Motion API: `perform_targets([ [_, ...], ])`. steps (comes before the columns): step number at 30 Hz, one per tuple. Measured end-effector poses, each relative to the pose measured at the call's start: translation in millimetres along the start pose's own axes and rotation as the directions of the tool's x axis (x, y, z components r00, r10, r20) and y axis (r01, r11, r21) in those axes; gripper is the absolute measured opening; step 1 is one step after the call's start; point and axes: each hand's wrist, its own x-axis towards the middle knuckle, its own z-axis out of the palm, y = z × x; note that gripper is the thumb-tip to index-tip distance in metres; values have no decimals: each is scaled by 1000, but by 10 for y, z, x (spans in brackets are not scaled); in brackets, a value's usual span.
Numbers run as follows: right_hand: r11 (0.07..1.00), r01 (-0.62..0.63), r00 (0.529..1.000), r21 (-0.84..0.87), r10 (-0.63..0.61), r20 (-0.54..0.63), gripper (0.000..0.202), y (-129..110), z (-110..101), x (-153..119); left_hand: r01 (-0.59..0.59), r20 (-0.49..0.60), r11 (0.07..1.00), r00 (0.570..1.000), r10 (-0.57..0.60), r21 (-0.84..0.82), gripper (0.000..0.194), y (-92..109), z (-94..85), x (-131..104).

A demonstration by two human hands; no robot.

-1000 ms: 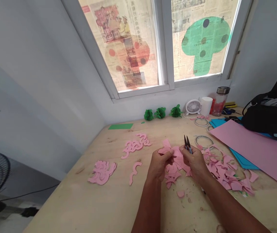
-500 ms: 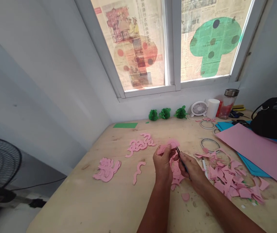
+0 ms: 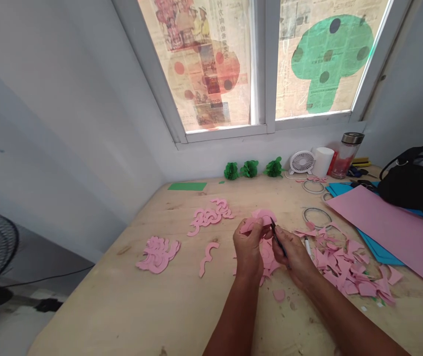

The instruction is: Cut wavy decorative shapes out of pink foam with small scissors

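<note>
The left hand's (image 3: 248, 244) grip was pinched on pink paper (image 3: 265, 215) above the bench (image 3: 122, 301); the right hand's (image 3: 293, 250) curled round scissors (image 3: 278, 241) at its edge. Window newspaper (image 3: 235, 29) read "方向的".

Held piece (image 3: 265, 214): matt pink paper. Scissors (image 3: 278, 240): dark metal. Tabletop (image 3: 141, 306): smooth, knotted wood. 3 green ornaments (image 3: 249, 169): folded paper. Bottle (image 3: 342, 160): clear, glossy; lid (image 3: 353, 138) metallic.
</note>
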Motion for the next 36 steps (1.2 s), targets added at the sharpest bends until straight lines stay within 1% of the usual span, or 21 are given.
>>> perform_targets([
  [3, 1000, -2, 1000, -6, 2, -7, 37, -10, -1, 2, -7, 7, 1000, 1000, 7, -7, 22, -18, 0, 3],
  [9, 1000, -1, 1000, 9, 1, -11, 35, -20, 2, 1, 19, 7, 1000, 1000, -19, -22, 21, -20, 0, -9],
  [16, 1000, -7, 1000, 1, 7, -13, 38, -6, -11, 9, 10, 6, 999, 1000, -10, -44, 22, -23, 8, -12],
  [20, 1000, -23, 1000, -11, 23, -14, 40, -2, -17, 12, 16, 1, 999, 1000, -16, -33, 23, -10, 8, -13],
  [26, 1000, -17, 999, -17, 16, -34, 35, 9, -23, 21, 26, 4, 999, 1000, -26, -31, 23, 24, 23, -22],
  [36, 997, -44, 997, -62, 40, -60, 36, -6, -39, 32, 57, 0, 998, 998, -57, -38, 22, 40, 25, -7],
])
